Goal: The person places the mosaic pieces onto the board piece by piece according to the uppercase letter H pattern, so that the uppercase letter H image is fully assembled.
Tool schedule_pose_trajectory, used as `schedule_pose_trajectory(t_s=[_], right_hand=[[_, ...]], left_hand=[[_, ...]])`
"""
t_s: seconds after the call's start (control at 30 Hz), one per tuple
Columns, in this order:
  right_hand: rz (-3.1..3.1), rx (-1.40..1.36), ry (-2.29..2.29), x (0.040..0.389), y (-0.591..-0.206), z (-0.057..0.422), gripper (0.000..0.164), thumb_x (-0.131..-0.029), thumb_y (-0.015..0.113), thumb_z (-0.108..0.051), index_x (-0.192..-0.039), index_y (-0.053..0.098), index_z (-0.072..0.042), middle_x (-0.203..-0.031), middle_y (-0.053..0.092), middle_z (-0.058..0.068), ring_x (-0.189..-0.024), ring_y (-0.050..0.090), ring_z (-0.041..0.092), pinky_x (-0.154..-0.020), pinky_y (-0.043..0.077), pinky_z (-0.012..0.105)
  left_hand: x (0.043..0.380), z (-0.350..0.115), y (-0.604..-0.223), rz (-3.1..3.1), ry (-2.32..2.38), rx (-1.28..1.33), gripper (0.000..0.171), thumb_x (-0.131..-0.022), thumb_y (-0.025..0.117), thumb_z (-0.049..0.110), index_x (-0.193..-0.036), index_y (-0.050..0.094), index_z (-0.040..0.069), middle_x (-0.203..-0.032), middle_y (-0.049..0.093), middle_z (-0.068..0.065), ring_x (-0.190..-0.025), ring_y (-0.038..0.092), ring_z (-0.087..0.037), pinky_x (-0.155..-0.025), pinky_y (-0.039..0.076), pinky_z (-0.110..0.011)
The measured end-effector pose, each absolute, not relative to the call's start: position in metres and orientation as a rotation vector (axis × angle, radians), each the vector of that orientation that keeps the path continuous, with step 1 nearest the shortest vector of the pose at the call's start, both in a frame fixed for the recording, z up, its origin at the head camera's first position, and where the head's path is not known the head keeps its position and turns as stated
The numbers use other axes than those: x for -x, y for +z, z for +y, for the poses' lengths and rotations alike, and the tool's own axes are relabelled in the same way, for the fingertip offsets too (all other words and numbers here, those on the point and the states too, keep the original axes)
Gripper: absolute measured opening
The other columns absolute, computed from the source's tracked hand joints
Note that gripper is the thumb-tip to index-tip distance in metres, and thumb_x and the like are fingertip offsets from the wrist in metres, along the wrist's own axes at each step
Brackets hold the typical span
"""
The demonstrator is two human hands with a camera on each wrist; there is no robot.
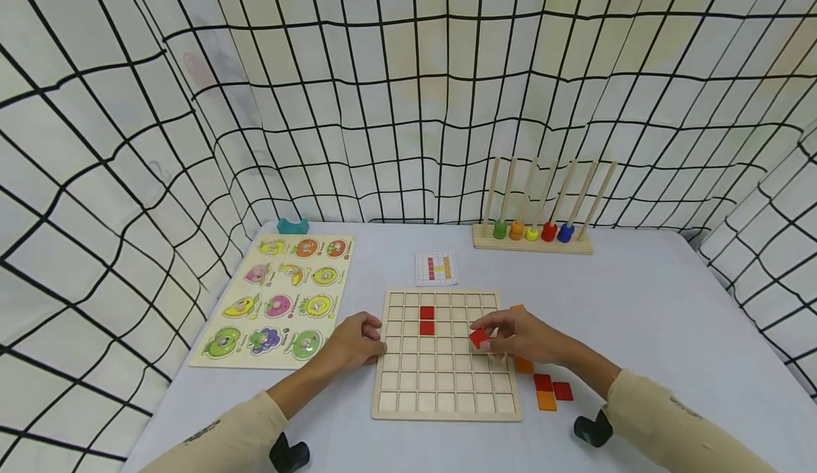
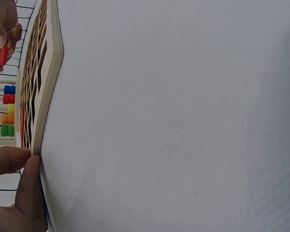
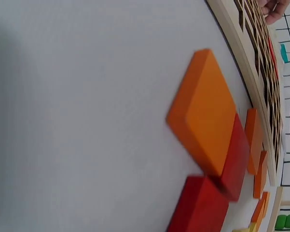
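A wooden grid board (image 1: 447,414) lies on the table, with two red square tiles (image 1: 427,313) set one below the other in its upper cells. At the board's left edge, my left hand (image 1: 354,342) pinches the rim between thumb and finger; the left wrist view shows their tips on the edge. Over the board's right side, my right hand (image 1: 520,335) holds another red tile (image 1: 479,338), tilted, between thumb and fingers. Beside the board on the right lie loose red tiles (image 1: 563,391) and orange tiles (image 1: 546,401), some partly hidden under the right hand.
Behind the board lies a small pattern card (image 1: 437,269). A fruit puzzle board (image 1: 281,303) is on the left, with a teal piece (image 1: 293,226) behind it. A wooden peg stand (image 1: 532,246) with coloured beads is at the back right. Black netting surrounds the table.
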State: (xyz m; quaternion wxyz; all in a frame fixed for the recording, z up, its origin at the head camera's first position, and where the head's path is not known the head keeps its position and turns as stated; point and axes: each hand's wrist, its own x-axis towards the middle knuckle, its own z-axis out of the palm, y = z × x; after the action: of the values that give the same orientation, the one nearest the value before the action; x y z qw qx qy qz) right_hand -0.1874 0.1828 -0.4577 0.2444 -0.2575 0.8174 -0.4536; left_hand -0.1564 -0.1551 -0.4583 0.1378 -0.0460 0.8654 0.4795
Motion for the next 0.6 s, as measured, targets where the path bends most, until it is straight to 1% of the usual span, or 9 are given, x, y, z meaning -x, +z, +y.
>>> schedule_pose_trajectory(t_s=[0.17, 0.27, 0.4, 0.6], right_hand=[[2.254, 0.666, -1.224, 0.186, -0.457, 0.171, 0.039, -0.094, 0.069, -0.021, -0.131, 0.065, -0.01, -0.106, 0.065, 0.004, -0.071, 0.061, 0.019, -0.06, 0.053, 0.022], [2.268, 0.676, -1.227, 0.185, -0.456, 0.164, 0.037, -0.093, 0.07, -0.02, -0.129, 0.067, -0.011, -0.105, 0.066, 0.003, -0.071, 0.06, 0.018, -0.058, 0.051, 0.02], [2.243, 0.695, -1.26, 0.185, -0.456, 0.157, 0.035, -0.093, 0.068, -0.014, -0.128, 0.068, -0.009, -0.104, 0.068, 0.004, -0.071, 0.059, 0.017, -0.06, 0.051, 0.02], [2.206, 0.692, -1.286, 0.186, -0.456, 0.148, 0.036, -0.093, 0.069, -0.012, -0.129, 0.067, -0.006, -0.1, 0.067, 0.006, -0.069, 0.061, 0.021, -0.06, 0.053, 0.02]], left_hand=[[0.156, -0.155, -0.459, 2.498, 1.391, 0.128, 0.038, -0.081, 0.073, 0.002, -0.116, 0.06, -0.001, -0.093, 0.057, -0.008, -0.076, 0.061, -0.016, -0.065, 0.06, -0.026], [0.156, -0.155, -0.459, 2.498, 1.391, 0.125, 0.038, -0.081, 0.073, 0.001, -0.116, 0.059, -0.001, -0.093, 0.057, -0.008, -0.076, 0.061, -0.016, -0.065, 0.06, -0.026], [0.156, -0.155, -0.459, 2.502, 1.387, 0.121, 0.038, -0.081, 0.073, 0.001, -0.116, 0.059, -0.001, -0.093, 0.057, -0.008, -0.076, 0.061, -0.016, -0.065, 0.06, -0.027], [0.156, -0.155, -0.459, 2.494, 1.397, 0.125, 0.038, -0.081, 0.074, 0.001, -0.116, 0.059, -0.001, -0.093, 0.057, -0.008, -0.077, 0.061, -0.017, -0.066, 0.061, -0.027]])
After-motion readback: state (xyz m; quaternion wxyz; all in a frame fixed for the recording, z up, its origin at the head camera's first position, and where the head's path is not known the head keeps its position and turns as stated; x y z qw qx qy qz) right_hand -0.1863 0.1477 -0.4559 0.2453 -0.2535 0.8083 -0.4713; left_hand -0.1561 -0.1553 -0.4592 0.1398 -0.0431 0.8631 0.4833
